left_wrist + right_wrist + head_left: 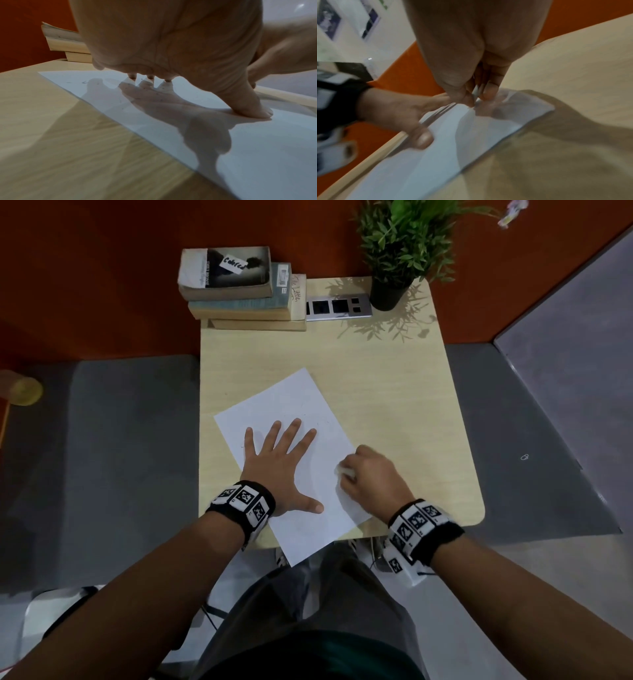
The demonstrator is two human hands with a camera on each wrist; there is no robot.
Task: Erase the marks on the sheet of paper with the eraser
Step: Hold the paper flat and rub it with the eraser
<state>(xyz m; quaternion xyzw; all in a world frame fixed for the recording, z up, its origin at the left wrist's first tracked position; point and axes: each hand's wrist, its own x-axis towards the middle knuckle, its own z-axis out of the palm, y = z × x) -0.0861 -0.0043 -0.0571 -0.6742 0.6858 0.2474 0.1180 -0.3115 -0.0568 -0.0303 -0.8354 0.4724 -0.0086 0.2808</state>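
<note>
A white sheet of paper (301, 405) lies slanted on the light wooden table (394, 392), its near corner hanging over the front edge. My left hand (277, 463) lies flat on it with fingers spread, and its fingertips and thumb press the sheet (257, 155). Faint grey marks and specks (84, 82) show near the sheet's far end. My right hand (368, 474) pinches a small white eraser (346, 471) against the paper's right edge. The eraser (476, 91) sits between thumb and fingers, touching the paper (436, 155). That view is blurred.
A stack of books (239, 289) stands at the table's back left, a metal socket panel (337, 308) beside it, and a potted green plant (394, 272) at the back right. Orange wall runs behind. My legs are below the front edge.
</note>
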